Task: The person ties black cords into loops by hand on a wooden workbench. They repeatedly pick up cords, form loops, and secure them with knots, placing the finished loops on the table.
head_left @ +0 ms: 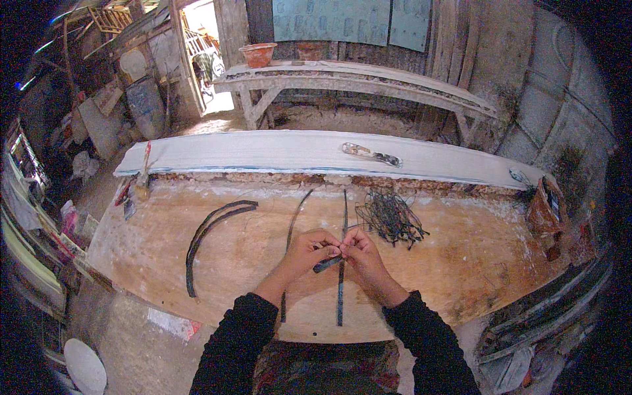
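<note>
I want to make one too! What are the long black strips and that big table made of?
Long black strips: thin, dark and slightly glossy, and they curve, so perhaps rubber or split cane; hard to tell. Big table: looks like worn, pale-dusted wooden board.

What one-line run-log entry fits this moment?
left hand: pinching dark strip | right hand: pinching same strip | wire bundle: beside | surface: wooden board

You face a worn wooden workbench (461, 257), its top stained and flaked with white. Just behind the workbench runs a long pale plank (276, 150). Beyond the workbench stands a rough timber bench (368, 82) carrying a terracotta pot (258, 54). Left of the workbench, daylight enters through an open doorway (205, 52). Grey plank walls (500, 52) rise behind the workbench.
</note>
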A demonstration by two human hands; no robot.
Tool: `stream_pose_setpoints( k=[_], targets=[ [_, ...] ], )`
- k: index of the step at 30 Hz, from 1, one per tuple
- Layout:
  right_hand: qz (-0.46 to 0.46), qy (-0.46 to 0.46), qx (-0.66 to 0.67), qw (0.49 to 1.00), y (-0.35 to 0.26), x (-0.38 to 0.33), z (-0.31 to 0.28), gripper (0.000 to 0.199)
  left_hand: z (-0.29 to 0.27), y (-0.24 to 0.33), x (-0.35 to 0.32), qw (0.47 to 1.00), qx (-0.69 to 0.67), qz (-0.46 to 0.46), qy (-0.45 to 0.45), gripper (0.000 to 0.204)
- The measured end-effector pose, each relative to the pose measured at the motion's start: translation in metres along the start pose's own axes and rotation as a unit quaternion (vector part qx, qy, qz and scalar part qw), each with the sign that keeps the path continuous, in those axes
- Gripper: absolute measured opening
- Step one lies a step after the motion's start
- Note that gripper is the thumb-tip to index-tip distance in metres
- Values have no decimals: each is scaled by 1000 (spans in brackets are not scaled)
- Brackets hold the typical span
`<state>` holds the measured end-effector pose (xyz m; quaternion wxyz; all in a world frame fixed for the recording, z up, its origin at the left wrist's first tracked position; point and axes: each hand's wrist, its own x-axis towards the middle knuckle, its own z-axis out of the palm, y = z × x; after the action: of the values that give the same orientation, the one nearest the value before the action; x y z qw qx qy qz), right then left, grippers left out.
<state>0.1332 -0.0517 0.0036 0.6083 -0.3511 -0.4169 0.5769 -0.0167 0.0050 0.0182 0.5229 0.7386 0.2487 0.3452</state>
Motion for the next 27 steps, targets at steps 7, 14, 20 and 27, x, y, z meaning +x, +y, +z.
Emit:
stream_pose_setpoints(
  k=[7, 14, 20, 27],
  targets=[
    [-9, 26, -91, 995, 7, -2, 6, 10, -5, -10, 6, 957, 202, 208, 28, 10],
    [1, 39, -90, 995, 3, -8, 14, 14, -10, -35, 9, 976, 135, 163, 43, 11],
    [21, 41, -12, 999, 3, -8, 11, 13, -10, -20, 7, 949, 242, 190, 63, 9],
    [-57, 78, -4, 995, 0, 2, -4, 9, -4, -2, 2, 992, 40, 39, 113, 36]
  ],
)
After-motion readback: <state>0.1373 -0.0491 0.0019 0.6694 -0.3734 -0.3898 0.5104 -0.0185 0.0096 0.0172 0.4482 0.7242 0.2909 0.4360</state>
